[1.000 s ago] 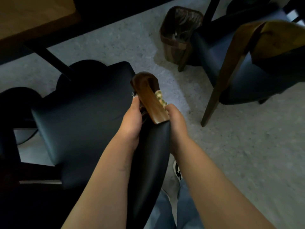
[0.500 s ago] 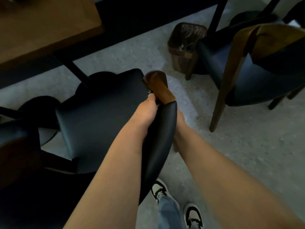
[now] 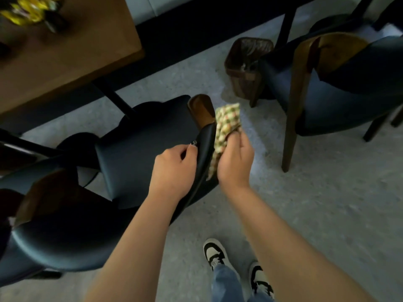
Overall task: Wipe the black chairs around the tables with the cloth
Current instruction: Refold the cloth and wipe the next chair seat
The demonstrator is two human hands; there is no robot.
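1. While the right hand (image 3: 234, 162) has its fingers curled round a checked cloth (image 3: 225, 127), bunching it against the outer face of the padded backrest, the left hand (image 3: 174, 168) wraps thumb and fingers over the same backrest's top edge from the seat side, steadying it.
2. The cloth sits just at one o'clock from the right hand, touching the black chair (image 3: 139, 153) beside its wooden backrest end (image 3: 201, 110).
3. Judging progress: this chair's backrest looks mid-wipe; whether its seat is done cannot be told, as no streaks or damp marks show.
4. Further out, another dark chair (image 3: 340, 88) stands at two o'clock and one more chair (image 3: 54, 243) at eight o'clock; both appear untouched at this moment, so most of the job probably remains.
5. A wooden table (image 3: 72, 62) lies at eleven o'clock, a small bin (image 3: 246, 68) at one o'clock.
6. No brand, label or readable writing shows; the yellow items (image 3: 26, 7) on the table are too blurred.
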